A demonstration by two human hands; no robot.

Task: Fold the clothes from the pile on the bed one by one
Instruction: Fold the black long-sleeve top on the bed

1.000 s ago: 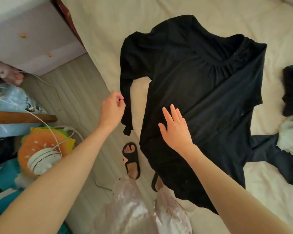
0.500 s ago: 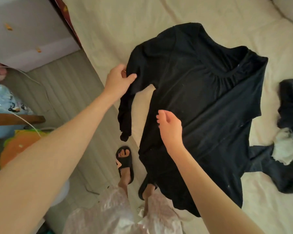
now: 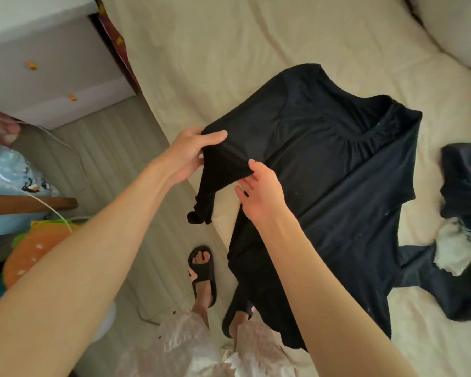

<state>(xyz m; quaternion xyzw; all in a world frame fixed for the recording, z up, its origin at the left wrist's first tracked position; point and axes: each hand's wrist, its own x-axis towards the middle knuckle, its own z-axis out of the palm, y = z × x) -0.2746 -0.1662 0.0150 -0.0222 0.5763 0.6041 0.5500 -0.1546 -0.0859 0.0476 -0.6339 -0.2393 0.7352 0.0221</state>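
Cream bedding covers the bed (image 3: 229, 50), with striped flooring and a white drawer unit (image 3: 52, 72) alongside. On the bed lies a black long-sleeved top (image 3: 337, 186); a dark clothes pile (image 3: 462, 213) sits to its right. The left hand (image 3: 191, 153) grips the top's sleeve near the shoulder, thumb on top. The right hand (image 3: 261, 191) pinches the sleeve fold beside it.
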